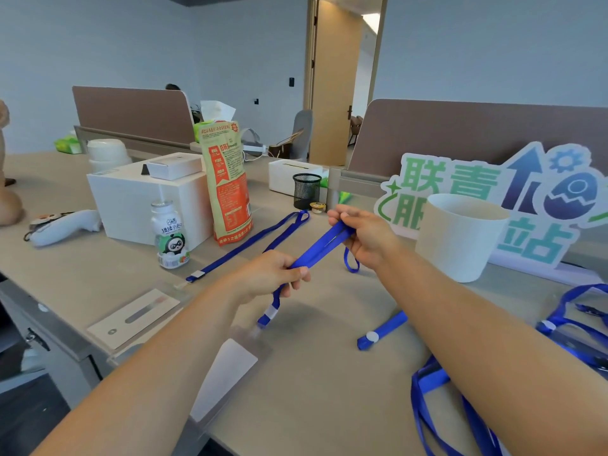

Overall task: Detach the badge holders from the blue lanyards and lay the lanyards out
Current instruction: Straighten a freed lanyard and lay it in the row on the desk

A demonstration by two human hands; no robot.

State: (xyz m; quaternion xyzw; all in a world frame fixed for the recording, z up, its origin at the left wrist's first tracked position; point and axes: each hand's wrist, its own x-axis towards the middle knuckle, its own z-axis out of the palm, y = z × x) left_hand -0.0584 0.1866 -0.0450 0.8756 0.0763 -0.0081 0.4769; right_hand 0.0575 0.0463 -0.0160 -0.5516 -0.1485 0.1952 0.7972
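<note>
A blue lanyard (324,245) is stretched in the air between my two hands. My left hand (273,274) pinches it near its lower end, and my right hand (365,233) grips its upper loop. A clear badge holder (227,373) with a white card hangs from the lanyard's clip below my left hand. Another blue lanyard (250,245) lies flat on the table behind, its end beside a clear badge holder (138,319). Several more lanyards (460,419) lie tangled under my right forearm.
A white cup (460,235) and a colourful sign (539,199) stand at the right. A white box (131,199), a small drink bottle (170,235), an orange bag (228,185) and a black mesh pen cup (306,190) stand behind. The table's front edge (65,337) runs at the left.
</note>
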